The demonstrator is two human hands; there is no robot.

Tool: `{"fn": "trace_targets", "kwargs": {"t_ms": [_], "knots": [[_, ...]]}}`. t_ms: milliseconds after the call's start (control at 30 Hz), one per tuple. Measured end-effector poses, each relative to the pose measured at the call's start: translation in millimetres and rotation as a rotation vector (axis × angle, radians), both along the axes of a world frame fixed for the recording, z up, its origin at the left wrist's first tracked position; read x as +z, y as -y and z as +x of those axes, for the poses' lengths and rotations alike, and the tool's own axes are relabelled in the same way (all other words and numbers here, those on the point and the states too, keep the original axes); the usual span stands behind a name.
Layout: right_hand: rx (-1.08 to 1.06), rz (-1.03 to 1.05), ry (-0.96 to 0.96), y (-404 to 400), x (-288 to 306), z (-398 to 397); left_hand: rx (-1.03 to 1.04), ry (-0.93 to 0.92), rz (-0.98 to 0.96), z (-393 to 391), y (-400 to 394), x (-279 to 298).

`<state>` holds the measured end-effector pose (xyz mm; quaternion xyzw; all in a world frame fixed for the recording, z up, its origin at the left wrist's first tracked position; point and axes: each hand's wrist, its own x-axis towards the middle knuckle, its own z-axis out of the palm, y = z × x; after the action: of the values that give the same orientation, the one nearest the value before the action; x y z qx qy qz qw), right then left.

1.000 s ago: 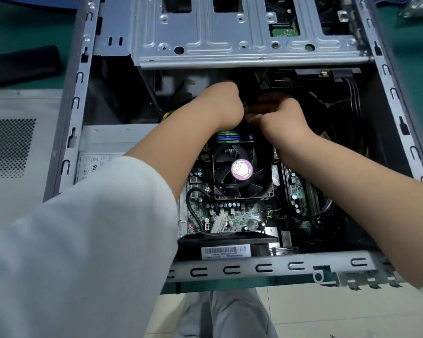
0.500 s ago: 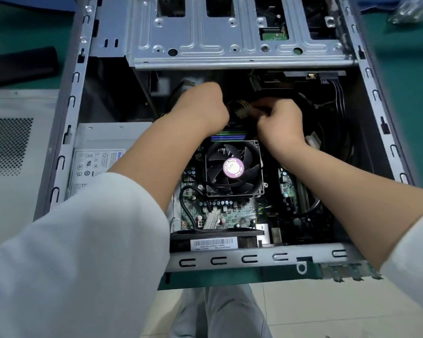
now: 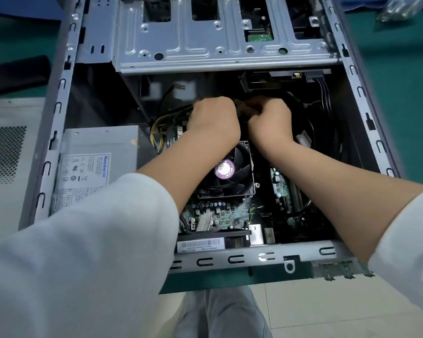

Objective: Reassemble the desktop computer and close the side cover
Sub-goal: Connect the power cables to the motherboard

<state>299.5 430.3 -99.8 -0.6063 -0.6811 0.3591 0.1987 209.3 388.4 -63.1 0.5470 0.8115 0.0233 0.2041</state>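
The open desktop case [image 3: 59, 113] lies on its side on a green mat, its inside facing me. Both of my hands reach into it above the black CPU fan [image 3: 227, 172]. My left hand [image 3: 214, 120] and my right hand [image 3: 270, 119] sit close together, fingers curled around a pale cable connector [image 3: 241, 106] held between them. Yellow and black power wires [image 3: 160, 128] run from the grey power supply [image 3: 93, 162] toward my left hand. The fingertips and the connector's mating side are hidden. The grey perforated side cover [image 3: 7, 152] lies flat left of the case.
A silver drive cage [image 3: 220, 47] spans the top of the case. A black drive with cables [image 3: 291, 78] sits beneath it at the right. The motherboard [image 3: 220, 213] shows below the fan. A black object [image 3: 15, 74] lies at far left, and the floor shows beyond the table's front edge.
My view has shifted so that the case sits lower and further right in frame. Both hands stay together at the connector, and more of the yellow wires and power supply now show.
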Motion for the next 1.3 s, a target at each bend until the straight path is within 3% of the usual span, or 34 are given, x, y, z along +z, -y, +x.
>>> {"fn": "trace_targets", "kwargs": {"t_ms": [167, 500, 700, 1000, 1167, 1300], "knots": [[-0.037, -0.031, -0.008, -1, 2, 0, 0.148, 0.005, 0.047, -4, -1, -3], [-0.103, -0.047, -0.049, -1, 3, -1, 0.238, 0.082, 0.054, -2, 4, -5], [-0.090, -0.109, -0.100, -5, -1, -6, 0.226, 0.071, -0.042, 4, 10, -4], [0.111, -0.216, -0.302, 2, 2, -12, 0.254, 0.165, -0.137, 1, 5, -3], [0.051, -0.373, -0.518, 8, 15, -16, 0.410, 0.397, -0.145, 1, 5, 7], [0.026, -0.420, -0.549, 12, 23, -16, 0.489, 0.516, -0.071, 4, 10, 12]]}}
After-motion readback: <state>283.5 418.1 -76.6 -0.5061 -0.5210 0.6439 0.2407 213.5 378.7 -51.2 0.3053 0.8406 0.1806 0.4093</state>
